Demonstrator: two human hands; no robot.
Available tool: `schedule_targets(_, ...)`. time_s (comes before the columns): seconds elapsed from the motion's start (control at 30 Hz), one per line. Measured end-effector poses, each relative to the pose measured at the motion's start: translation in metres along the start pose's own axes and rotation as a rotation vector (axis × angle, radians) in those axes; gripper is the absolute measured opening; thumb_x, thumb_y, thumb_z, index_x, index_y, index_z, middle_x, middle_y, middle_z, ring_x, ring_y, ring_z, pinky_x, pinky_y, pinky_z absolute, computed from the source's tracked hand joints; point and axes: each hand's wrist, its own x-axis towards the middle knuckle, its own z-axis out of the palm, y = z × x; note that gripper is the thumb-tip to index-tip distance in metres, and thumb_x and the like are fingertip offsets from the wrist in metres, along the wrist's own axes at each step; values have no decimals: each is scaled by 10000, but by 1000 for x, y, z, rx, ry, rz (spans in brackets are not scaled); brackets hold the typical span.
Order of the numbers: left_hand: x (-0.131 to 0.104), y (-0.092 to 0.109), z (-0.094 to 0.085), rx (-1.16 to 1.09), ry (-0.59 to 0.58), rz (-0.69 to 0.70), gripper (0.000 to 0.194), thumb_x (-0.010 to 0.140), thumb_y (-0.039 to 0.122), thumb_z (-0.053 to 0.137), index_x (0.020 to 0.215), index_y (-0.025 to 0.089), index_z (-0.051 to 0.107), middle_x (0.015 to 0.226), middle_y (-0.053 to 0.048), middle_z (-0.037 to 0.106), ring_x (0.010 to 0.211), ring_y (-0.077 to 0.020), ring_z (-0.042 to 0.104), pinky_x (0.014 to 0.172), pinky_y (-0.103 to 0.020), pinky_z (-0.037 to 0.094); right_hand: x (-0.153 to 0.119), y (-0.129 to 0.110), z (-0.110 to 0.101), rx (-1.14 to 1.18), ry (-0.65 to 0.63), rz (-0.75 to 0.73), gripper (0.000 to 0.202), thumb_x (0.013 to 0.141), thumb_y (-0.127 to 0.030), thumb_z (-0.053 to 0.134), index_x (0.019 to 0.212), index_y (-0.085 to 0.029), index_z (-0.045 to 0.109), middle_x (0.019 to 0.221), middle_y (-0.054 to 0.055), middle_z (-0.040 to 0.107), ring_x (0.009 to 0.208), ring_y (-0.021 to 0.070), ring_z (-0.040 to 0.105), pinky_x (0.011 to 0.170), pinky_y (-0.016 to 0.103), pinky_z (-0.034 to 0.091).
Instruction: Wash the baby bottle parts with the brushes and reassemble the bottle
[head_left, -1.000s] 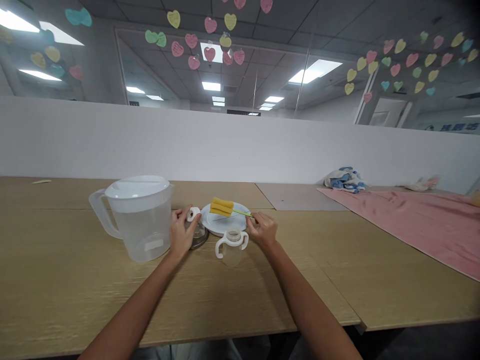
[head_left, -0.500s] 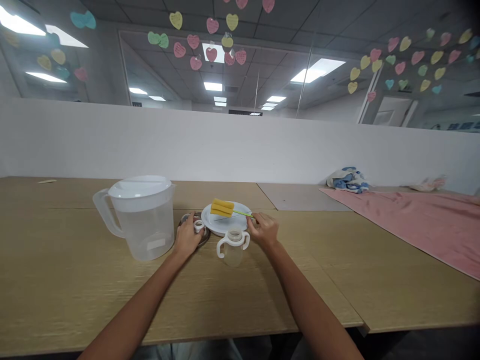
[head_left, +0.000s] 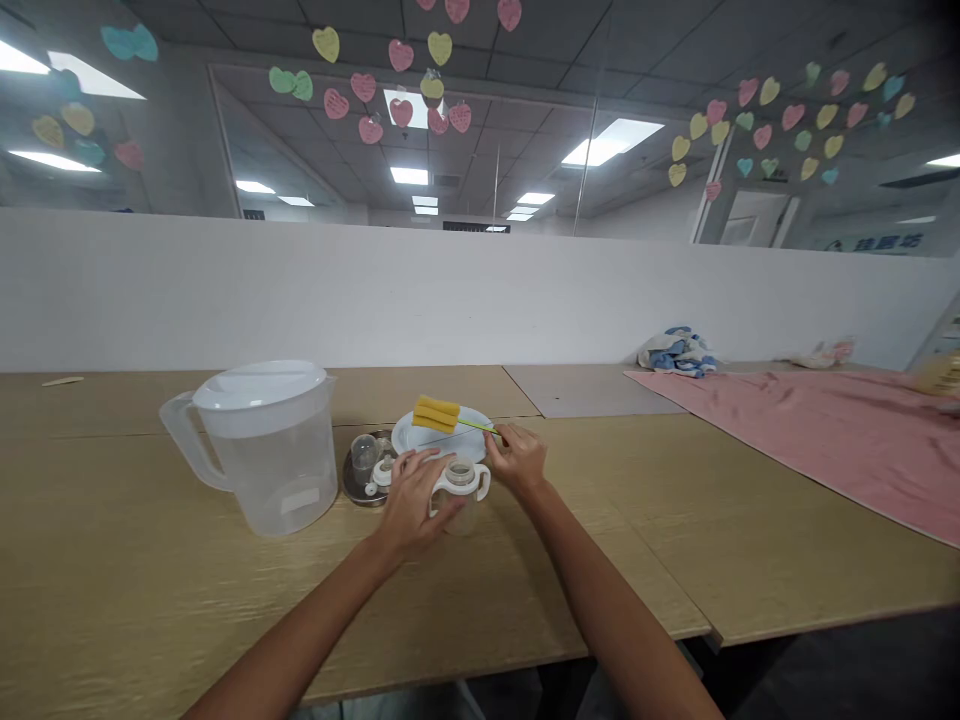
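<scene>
My right hand (head_left: 517,458) pinches the thin green handle of a yellow sponge brush (head_left: 436,413), whose sponge head is over a white plate (head_left: 405,437). A clear baby bottle (head_left: 461,515) with white side handles stands upright and open-topped in front of the plate. My left hand (head_left: 414,500) is round the bottle's left side, thumb in front and fingers behind, partly covering it. Left of that hand, a round metal tray (head_left: 352,492) bears a clear cap (head_left: 364,455) and a white lid piece (head_left: 382,473).
A large translucent lidded pitcher (head_left: 274,460) stands at the left. At the right lies a pink cloth (head_left: 787,430), with a bunched blue-and-white cloth (head_left: 679,352) behind it. A white wall (head_left: 465,300) borders the table's back.
My left hand has left the white piece on the metal tray and moved right to the bottle. The right hand still holds the sponge brush. The view has shifted slightly.
</scene>
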Motion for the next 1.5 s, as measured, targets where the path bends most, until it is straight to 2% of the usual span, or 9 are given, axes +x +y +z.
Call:
schedule_targets(0.17,-2,22,8,-230,-70,-147,481,783,483,547,1168,197,509,1163,-109,599,1069,-259,536,937,-407,378,4,-3,-5,41,15,106,286,836,-315,464,669,-162,638,537,12,575,498,97,489,537,217,322)
schedule_targets(0.4,-3,35,-6,-612,-115,-355,483,756,444,597,1149,190,477,1119,-76,638,1018,-215,596,864,-317,464,27,5,-21,151,139,292,305,820,-362,471,644,-156,611,504,-4,521,465,93,440,494,204,320)
schedule_targets(0.5,8,29,-21,-527,-42,-371,534,750,450,598,1197,188,470,1161,-75,623,1065,-222,576,893,-321,450,42,10,-42,183,107,218,301,811,-374,482,643,-159,608,497,-13,509,452,83,425,487,195,322)
schedule_targets(0.63,34,10,-45,-357,54,-318,536,758,469,580,1222,213,499,1173,-49,621,1058,-228,579,890,-325,449,53,14,-69,107,-2,-44,295,800,-362,492,608,-165,599,461,-22,480,434,72,418,477,198,284)
schedule_targets(0.83,66,-23,-62,-71,-30,-158,539,767,457,567,1238,202,501,1216,-78,589,1101,-256,549,932,-376,423,65,23,-77,-129,-152,-206,310,801,-353,475,582,-179,607,471,-8,532,426,75,433,464,228,195)
schedule_targets(1.0,84,-34,-70,152,-137,-50,476,805,387,540,1242,211,478,1188,-95,599,1086,-258,552,907,-371,428,90,20,-70,-280,-401,-175,324,804,-383,452,634,-182,641,574,25,618,480,104,491,481,255,145)
schedule_targets(1.13,96,-27,-66,244,-191,71,444,791,313,574,1211,197,491,1217,-110,574,1125,-254,517,969,-385,375,102,-4,-57,-346,-560,-152,288,800,-371,476,661,-189,652,658,43,665,562,141,553,495,263,146)
schedule_targets(1.27,102,-25,-59,253,-230,122,435,802,298,569,1212,185,480,1212,-123,570,1105,-257,528,939,-376,395,101,-22,-46,-307,-583,-143,263,817,-354,477,731,-196,669,731,50,690,608,154,584,501,264,169)
schedule_targets(1.5,102,-28,-58,262,-255,89,403,798,316,574,1178,214,489,1150,-112,597,1049,-250,558,901,-357,410,97,-11,-48,-290,-563,-65,262,816,-365,494,689,-201,654,689,40,681,613,148,589,503,252,204)
